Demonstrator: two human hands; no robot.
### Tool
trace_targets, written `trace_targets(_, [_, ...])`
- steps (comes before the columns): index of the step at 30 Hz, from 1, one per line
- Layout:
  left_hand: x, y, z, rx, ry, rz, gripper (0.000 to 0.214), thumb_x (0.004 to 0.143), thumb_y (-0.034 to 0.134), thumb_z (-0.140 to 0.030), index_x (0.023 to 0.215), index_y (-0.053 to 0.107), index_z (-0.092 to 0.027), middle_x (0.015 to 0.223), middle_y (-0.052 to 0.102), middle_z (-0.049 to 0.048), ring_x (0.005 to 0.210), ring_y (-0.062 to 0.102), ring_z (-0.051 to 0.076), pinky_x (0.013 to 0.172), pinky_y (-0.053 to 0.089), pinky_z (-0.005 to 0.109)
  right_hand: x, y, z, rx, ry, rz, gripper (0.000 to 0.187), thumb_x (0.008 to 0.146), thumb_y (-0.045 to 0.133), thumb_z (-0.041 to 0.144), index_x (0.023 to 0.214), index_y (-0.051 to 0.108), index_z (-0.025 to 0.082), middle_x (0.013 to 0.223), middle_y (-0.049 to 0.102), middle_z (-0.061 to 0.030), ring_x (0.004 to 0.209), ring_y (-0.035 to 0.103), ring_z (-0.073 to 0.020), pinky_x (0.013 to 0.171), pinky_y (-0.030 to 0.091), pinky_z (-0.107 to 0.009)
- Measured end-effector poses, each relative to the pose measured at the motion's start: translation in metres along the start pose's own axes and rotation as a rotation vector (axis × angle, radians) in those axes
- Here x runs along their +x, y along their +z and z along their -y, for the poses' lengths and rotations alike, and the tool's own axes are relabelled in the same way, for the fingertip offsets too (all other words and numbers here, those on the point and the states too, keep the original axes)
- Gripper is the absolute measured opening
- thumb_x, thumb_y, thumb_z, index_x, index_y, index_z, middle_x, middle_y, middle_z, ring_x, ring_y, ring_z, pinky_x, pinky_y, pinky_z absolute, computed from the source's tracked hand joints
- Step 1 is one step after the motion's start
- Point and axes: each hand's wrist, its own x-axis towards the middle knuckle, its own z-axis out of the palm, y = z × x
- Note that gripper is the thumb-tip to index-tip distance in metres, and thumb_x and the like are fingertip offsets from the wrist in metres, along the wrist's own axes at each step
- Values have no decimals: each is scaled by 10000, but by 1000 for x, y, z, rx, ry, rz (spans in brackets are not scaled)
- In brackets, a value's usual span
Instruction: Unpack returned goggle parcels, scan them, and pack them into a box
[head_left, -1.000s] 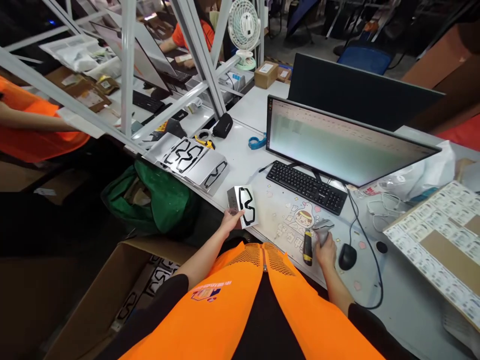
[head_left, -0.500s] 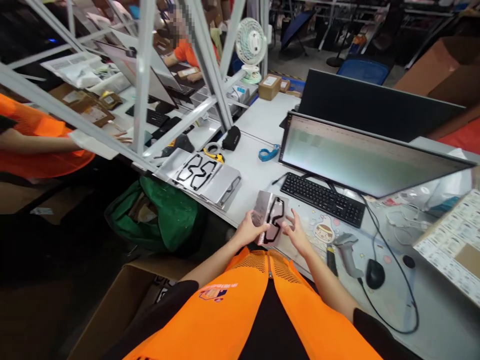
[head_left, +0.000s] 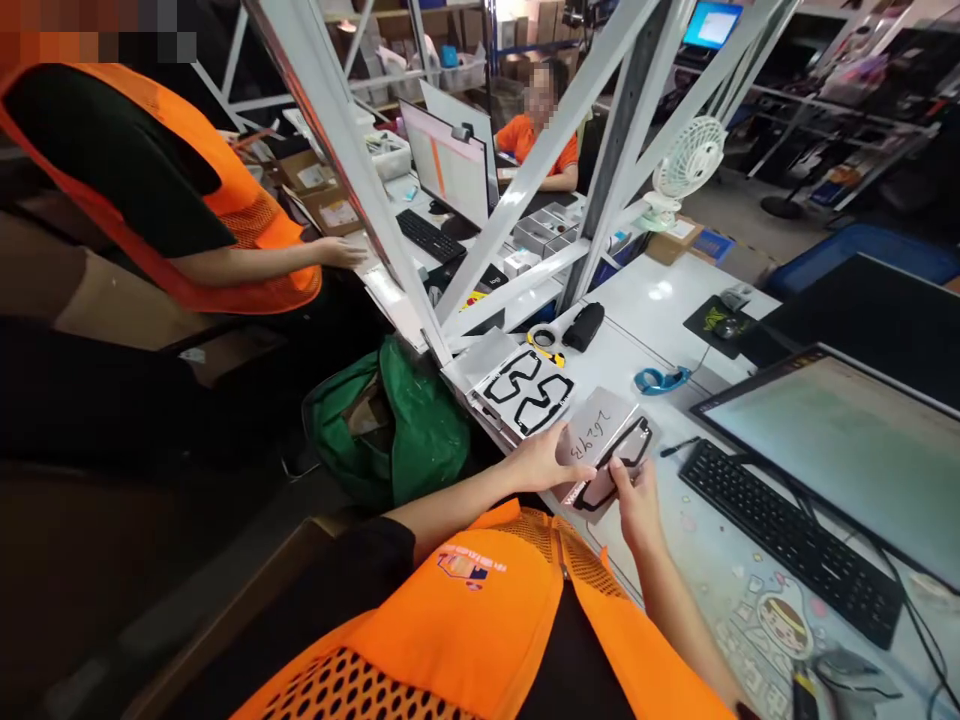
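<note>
Across the tabletop [head_left: 621, 365], a monitor [head_left: 847, 440] stands toward the far edge with a keyboard [head_left: 795, 540] before it, while boxes [head_left: 525, 392] lie at the left corner along the near edge. Just beside them, over the near edge, a box [head_left: 587, 428] tilts between two hands: the left hand [head_left: 538, 462] grasps its left side, and the right hand [head_left: 639, 497] pinches its right side, thumb on the black outline. Blue tape [head_left: 661, 380] sits near the far edge.

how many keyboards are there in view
2: one black keyboard in front of the near monitor, another keyboard beyond the metal frame. More may be hidden.
</note>
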Motion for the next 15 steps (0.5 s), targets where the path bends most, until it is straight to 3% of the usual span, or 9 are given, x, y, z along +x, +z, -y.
trace_targets(3, [23, -36, 4, -29, 52, -3, 755, 720, 922, -630, 1337, 714, -250, 1337, 721, 138, 1319, 622, 430, 1211, 425, 510, 16, 33, 24, -19, 50, -30, 586, 862, 699, 740, 1140, 625, 230, 932, 660, -36, 833, 641, -233, 680, 579, -347])
trace_targets(7, [53, -71, 19, -52, 51, -100, 472, 738, 918, -567, 1045, 808, -226, 1288, 704, 155, 1402, 528, 459, 1315, 279, 549, 33, 73, 37, 49, 101, 71, 830, 840, 718, 704, 1484, 535, 215, 1203, 714, -96, 973, 713, -265, 734, 627, -367])
trace_targets(9, [63, -88, 26, -72, 82, -180, 360, 744, 926, -506, 950, 814, -234, 1259, 705, 148, 1436, 487, 454, 1350, 210, 546, 37, 85, 37, 50, 118, 119, 902, 824, 729, 707, 1537, 517, 198, 1290, 702, -124, 998, 726, -273, 754, 642, -382])
trace_targets(12, [67, -122, 39, -24, 137, -276, 285, 849, 850, -477, 996, 810, -235, 1242, 710, 143, 1393, 535, 412, 1342, 252, 531, 40, 85, 32, 77, 105, 167, 846, 846, 722, 709, 1495, 572, 188, 1271, 717, -126, 1034, 730, -273, 798, 654, -391])
trace_targets(15, [57, -158, 64, 13, 134, -525, 302, 960, 728, -499, 1102, 769, -236, 1258, 709, 139, 1343, 590, 363, 1292, 352, 505, 43, 64, 11, 127, 103, 36, 768, 852, 724, 691, 1417, 611, 184, 1207, 734, -115, 1033, 730, -260, 828, 642, -389])
